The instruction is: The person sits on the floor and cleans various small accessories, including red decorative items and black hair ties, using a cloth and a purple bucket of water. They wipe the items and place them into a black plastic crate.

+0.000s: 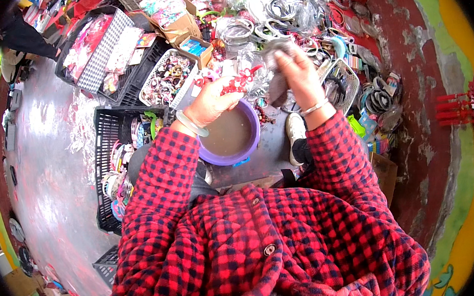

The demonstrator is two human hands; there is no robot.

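My left hand (213, 100) is closed on a red-and-white hair accessory (243, 80), whose exact kind I cannot make out. A dark grey cloth (278, 87) hangs from my closed right hand (300, 76), slightly blurred. Both hands are raised in front of me, the left one over the upper left rim of a purple basin (256, 130). Murky brownish water (225, 135) fills much of that basin, which stands on the floor between my feet. The cloth is to the right of the accessory, with a small gap between them.
A white basket (190, 86) of small hair ties stands beyond my left hand. Nearer on the left is a black crate (104, 178) with headbands. Plastic-wrapped headbands (281, 9) are heaped ahead. My shoe (295, 134) is right of the basin. A worn wall (420, 159) bounds the right.
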